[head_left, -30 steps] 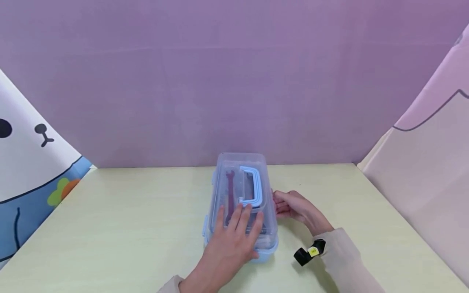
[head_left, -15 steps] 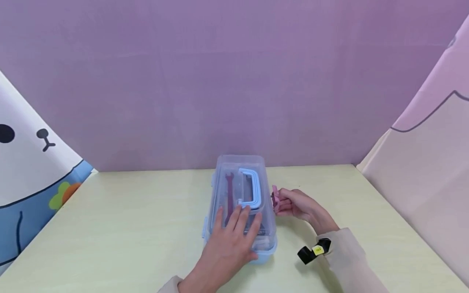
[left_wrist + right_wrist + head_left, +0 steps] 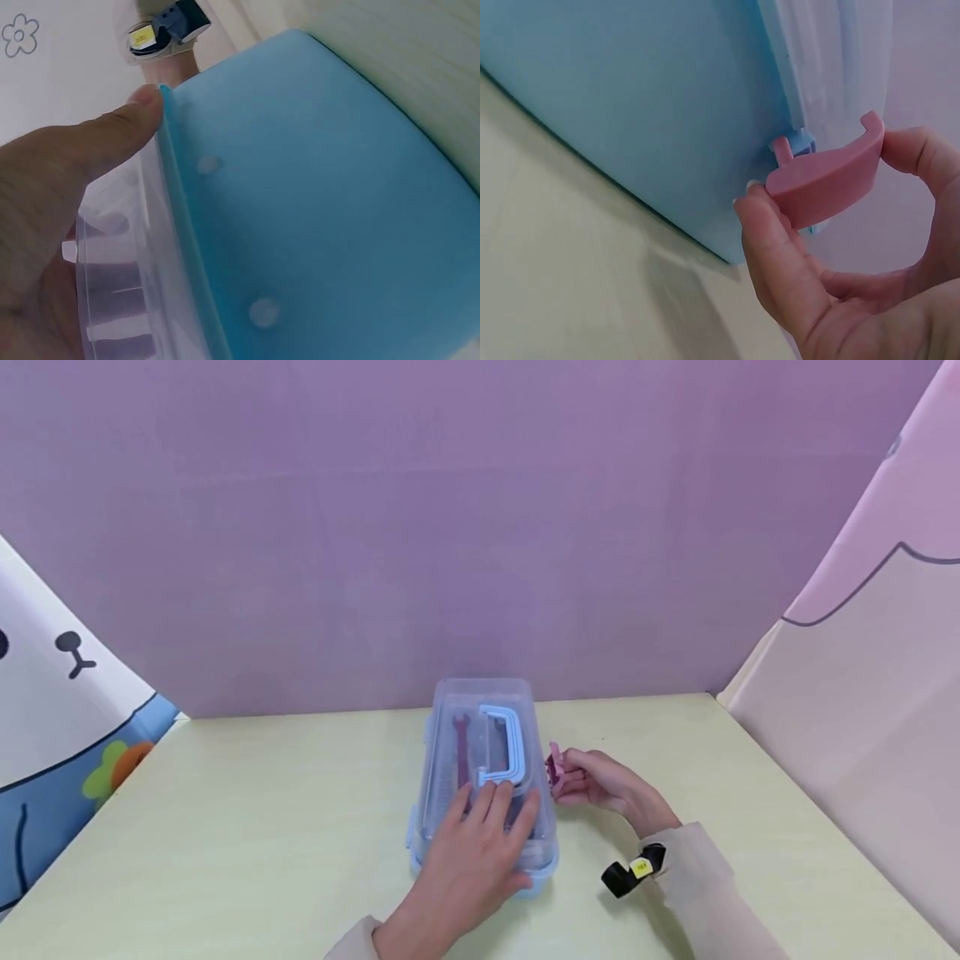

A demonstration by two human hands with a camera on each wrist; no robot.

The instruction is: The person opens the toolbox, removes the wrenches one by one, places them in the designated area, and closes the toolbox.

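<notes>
Left hand (image 3: 468,864) rests loosely spread on clear-lidded blue plastic toolbox (image 3: 307,195), right hand (image 3: 606,787) pinches curved pink plastic clip (image 3: 832,184), its round peg (image 3: 782,152) visible only in right wrist view.

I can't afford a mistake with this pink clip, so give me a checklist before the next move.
1. Left grip on the clear lid: ok, fingers rest on top.
2. Pink clip held: ok, the right grip pinches it.
3. Clip's hooked end fastened to the lid: not ok, it stands away.
4. Clip's peg seated in the blue bracket: cannot tell, they overlap in the right wrist view.
5. Near left-side blue clip fastened: cannot tell, too small.
</notes>
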